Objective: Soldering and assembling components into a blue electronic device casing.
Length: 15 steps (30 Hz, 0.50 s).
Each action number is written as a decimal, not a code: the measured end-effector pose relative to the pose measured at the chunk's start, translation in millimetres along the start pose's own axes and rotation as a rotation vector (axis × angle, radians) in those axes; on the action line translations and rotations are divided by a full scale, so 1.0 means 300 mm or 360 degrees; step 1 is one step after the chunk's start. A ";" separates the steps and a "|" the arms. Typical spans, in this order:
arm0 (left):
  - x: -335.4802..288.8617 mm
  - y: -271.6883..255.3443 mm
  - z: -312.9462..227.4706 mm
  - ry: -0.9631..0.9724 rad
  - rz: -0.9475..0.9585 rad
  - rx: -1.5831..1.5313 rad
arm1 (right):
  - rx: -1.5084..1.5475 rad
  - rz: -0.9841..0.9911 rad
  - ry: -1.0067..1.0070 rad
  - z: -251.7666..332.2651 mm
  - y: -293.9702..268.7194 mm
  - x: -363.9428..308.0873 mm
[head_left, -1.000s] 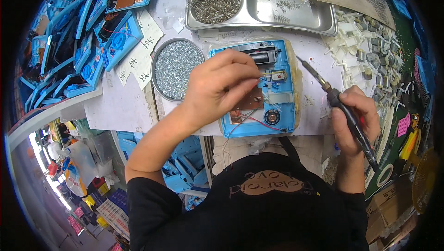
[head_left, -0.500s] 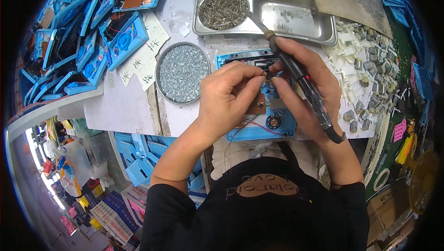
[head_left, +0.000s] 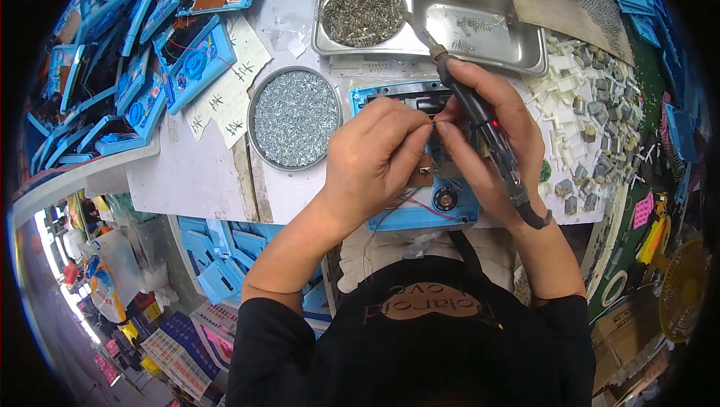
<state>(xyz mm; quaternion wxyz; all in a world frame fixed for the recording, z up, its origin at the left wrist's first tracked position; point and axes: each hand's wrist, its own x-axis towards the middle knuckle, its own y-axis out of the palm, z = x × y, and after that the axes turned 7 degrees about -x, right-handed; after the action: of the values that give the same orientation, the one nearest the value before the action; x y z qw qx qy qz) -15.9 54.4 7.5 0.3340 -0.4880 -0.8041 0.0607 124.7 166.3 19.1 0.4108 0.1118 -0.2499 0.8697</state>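
Note:
My right hand (head_left: 504, 133) grips a black soldering iron (head_left: 480, 107) with a tapered metal tip and a small red light; its tip points up and left, away from the work. My left hand (head_left: 375, 152) is closed in a pinch, seemingly on a thin red wire (head_left: 433, 123), close against the right thumb and forefinger. Beneath both hands lies a blue plastic casing (head_left: 427, 216) with a round speaker (head_left: 445, 198), a brown circuit board (head_left: 422, 173) and loose wires. The hands hide much of its middle.
A round dish of small silver screws (head_left: 295, 118) stands left of the casing. Behind is a steel compartment tray (head_left: 480, 24) holding springs. White plastic parts and small metal pieces (head_left: 589, 122) spread at right. Blue casings (head_left: 187, 69) pile up at far left, others (head_left: 225, 257) below the table edge.
Both hands stay over the casing with fingertips together; the right hand and soldering iron have shifted slightly left. A reddish strand now shows at the fingertips.

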 end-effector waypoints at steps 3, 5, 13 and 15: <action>0.001 -0.015 -0.034 -0.0193 0.0011 0.0023 | -0.0111 0.0001 -0.0110 -0.005 0.004 -0.011; 0.001 -0.020 -0.045 -0.0330 0.0052 0.0035 | -0.0204 0.0011 -0.0177 -0.008 -0.003 -0.023; -0.012 -0.014 -0.029 -0.0395 0.0067 0.0163 | -0.0427 0.0015 -0.0417 -0.029 -0.193 -0.033; -0.021 -0.009 -0.022 -0.0362 0.0024 0.0190 | -0.0339 0.0034 -0.0373 -0.017 -0.209 -0.054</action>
<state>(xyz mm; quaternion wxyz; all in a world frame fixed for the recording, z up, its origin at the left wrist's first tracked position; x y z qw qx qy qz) -12.1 46.1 10.8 0.2686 -0.4631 -0.8281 0.1660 183.5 192.2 29.7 0.3791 0.1655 -0.3881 0.8236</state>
